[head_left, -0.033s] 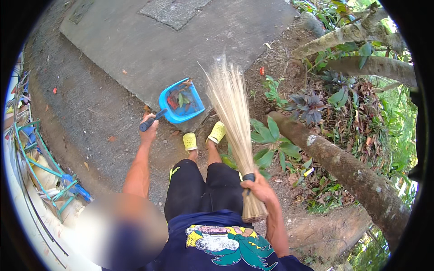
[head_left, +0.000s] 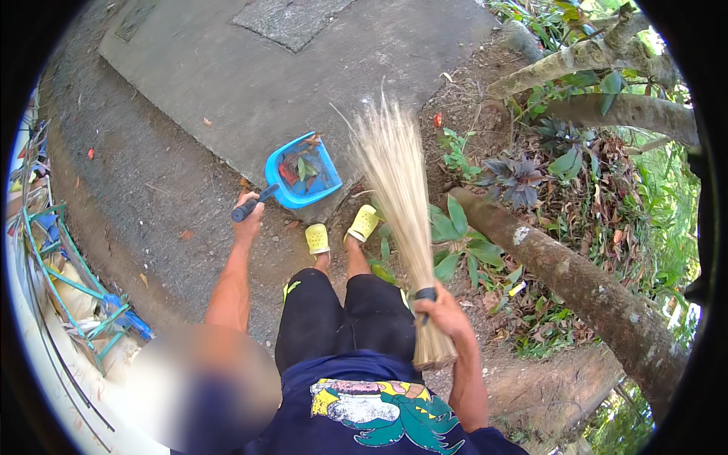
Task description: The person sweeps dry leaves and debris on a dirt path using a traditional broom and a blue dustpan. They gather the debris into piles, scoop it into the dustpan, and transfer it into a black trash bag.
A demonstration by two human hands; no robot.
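A blue plastic dustpan (head_left: 305, 173) sits tilted at the edge of a grey concrete slab (head_left: 250, 83), its scoop holding a few dry red and green leaves (head_left: 297, 168); its dark handle (head_left: 254, 203) runs down and to the left, so the long axis goes from lower left to upper right and the open mouth faces up and away from the person; the left hand (head_left: 249, 216) is wrapped closed around the end of that handle. The pan looks light and stiff, likely easy to tip and spill, and the handle is the natural place to hold it. Beside it, a straw broom (head_left: 398, 189) of pale, loose bristles fans upward toward the slab; its bound end points down toward the person's waist, the long axis running nearly straight up the frame with a slight lean to the left; the right hand (head_left: 442, 315) is clenched around the bound neck at a dark band; the bristles appear light, springy and brittle at the tips, so the tied bundle is the firm place to grip. 2 yellow sandals (head_left: 341, 231) stand on dark, gritty ground just below the dustpan; to the right lie bare soil, leaf litter, low green plants (head_left: 455, 243) and a slanting tree trunk (head_left: 576, 280); blue and green metal frames (head_left: 68, 288) lie at the far left.
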